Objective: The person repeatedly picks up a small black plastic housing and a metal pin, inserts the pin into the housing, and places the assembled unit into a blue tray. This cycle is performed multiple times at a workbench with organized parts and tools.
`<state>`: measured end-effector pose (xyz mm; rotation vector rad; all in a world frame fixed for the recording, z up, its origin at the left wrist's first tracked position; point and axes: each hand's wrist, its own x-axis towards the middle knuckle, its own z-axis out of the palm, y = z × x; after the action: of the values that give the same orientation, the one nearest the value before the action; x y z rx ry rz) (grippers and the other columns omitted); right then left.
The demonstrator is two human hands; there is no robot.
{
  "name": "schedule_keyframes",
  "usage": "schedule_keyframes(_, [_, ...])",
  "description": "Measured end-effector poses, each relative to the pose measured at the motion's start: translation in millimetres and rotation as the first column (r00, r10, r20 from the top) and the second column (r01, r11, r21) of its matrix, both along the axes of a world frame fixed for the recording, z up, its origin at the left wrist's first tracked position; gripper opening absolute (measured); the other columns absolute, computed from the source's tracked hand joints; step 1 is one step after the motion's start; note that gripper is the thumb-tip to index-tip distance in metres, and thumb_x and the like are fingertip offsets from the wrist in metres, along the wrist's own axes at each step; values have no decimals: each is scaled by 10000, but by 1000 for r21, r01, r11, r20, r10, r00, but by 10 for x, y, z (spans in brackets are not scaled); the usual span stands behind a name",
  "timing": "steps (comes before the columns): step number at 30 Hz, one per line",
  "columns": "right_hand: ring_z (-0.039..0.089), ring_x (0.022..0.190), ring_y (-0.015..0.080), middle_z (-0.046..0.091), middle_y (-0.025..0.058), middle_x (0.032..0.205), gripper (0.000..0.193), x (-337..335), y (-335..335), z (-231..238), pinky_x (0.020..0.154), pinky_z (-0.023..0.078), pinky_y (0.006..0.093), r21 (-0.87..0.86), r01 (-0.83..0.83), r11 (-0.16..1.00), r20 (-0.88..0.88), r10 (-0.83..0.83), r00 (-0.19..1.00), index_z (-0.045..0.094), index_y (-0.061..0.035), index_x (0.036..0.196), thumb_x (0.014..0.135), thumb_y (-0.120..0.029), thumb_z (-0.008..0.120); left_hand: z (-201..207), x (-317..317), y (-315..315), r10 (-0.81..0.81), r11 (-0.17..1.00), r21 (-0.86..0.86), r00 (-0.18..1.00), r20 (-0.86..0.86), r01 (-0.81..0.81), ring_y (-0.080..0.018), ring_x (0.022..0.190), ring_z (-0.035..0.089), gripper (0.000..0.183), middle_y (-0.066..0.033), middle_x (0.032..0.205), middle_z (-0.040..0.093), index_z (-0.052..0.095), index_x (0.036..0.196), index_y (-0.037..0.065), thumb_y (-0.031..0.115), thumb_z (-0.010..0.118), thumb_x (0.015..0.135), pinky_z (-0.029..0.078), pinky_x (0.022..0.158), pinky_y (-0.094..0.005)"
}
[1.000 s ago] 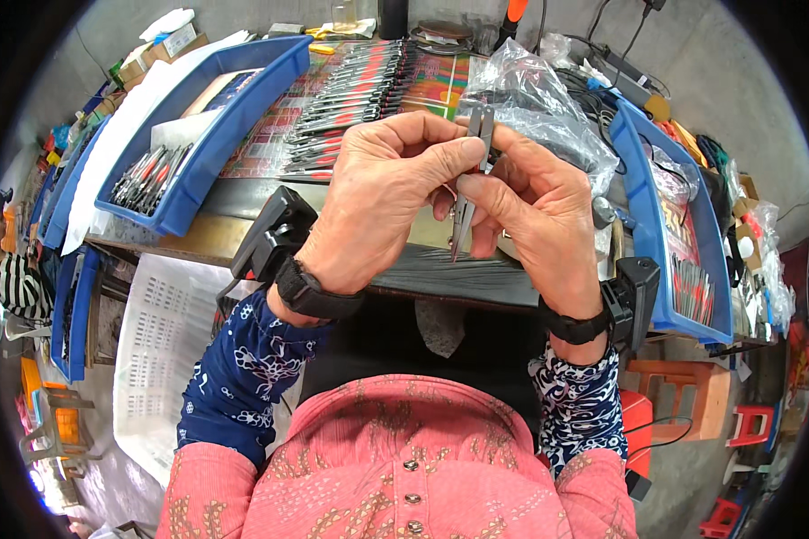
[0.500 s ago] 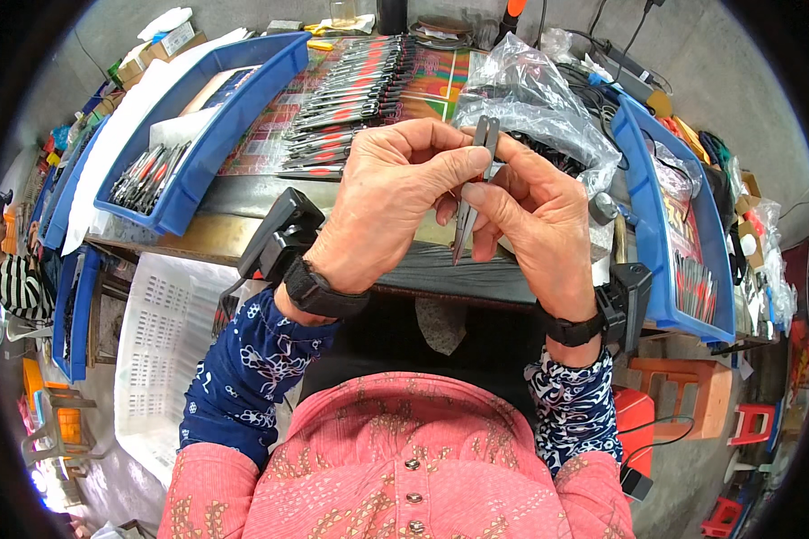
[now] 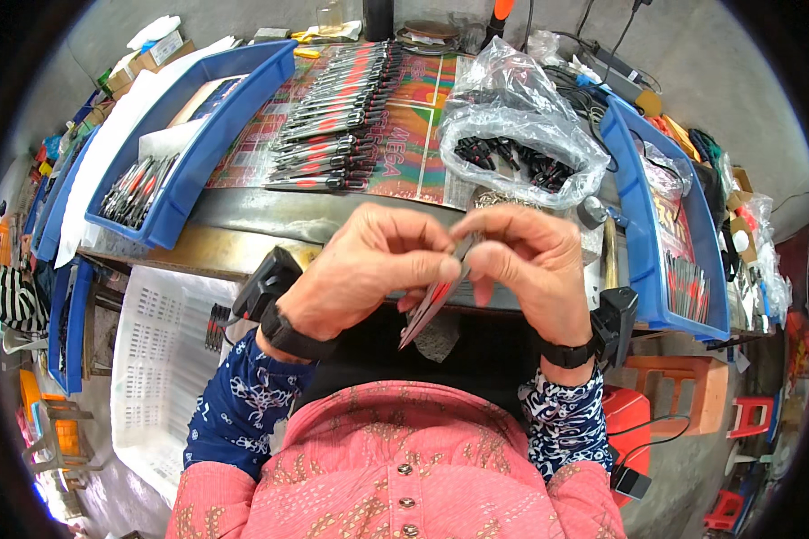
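Observation:
A slim grey metal tool with a red strip (image 3: 438,293) is held over the front edge of the bench, its pointed end slanting down and to the left. What kind of tool it is, I cannot make out. My left hand (image 3: 382,256) pinches its upper part between thumb and fingers. From the other side my right hand (image 3: 521,256) also pinches the upper end, thumb beside the left thumb. The fingers cover that end. Beyond my hands, a long row of similar black tools with red strips (image 3: 333,126) lies on a patterned sheet (image 3: 409,148).
An open clear plastic bag (image 3: 521,135) of small black parts (image 3: 530,163) stands behind my right hand. Blue bins (image 3: 166,229) (image 3: 661,310) at left and right hold more slim pieces. A white basket (image 3: 157,377) sits below left, an orange stool (image 3: 692,386) lower right.
Both hands have moved down and nearer to me with the tool, which now tilts more to the left. The bag's opening and black parts have come into view.

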<state>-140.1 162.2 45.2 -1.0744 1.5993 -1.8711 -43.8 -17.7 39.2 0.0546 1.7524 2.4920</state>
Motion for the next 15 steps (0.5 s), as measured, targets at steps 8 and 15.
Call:
schedule_keyframes(8, [621, 595, 111, 662, 79, 783, 137, 86, 43, -106, 512, 504, 217, -58, 66, 996, 76, -61, 995, 648, 51, 963, 856, -12, 707, -92, 114, 130, 181, 966, -163, 974, -136, -202, -43, 784, 598, 179, -8, 862, 664, 665, 1008, -41, 79, 716, 885, 491, 666, -196])
schedule_keyframes(15, [606, 644, 52, 674, 46, 852, 147, 90, -31, -217, 543, 492, 179, -99, 129, 987, 102, -118, 988, 633, 16, 1005, 878, -13, 700, -212, 69, 288, 340, 846, -325, 897, -282, -422, -53, 778, 597, 167, -41, 848, 666, 648, 1002, -32, 5, 713, 853, 511, 676, -229])
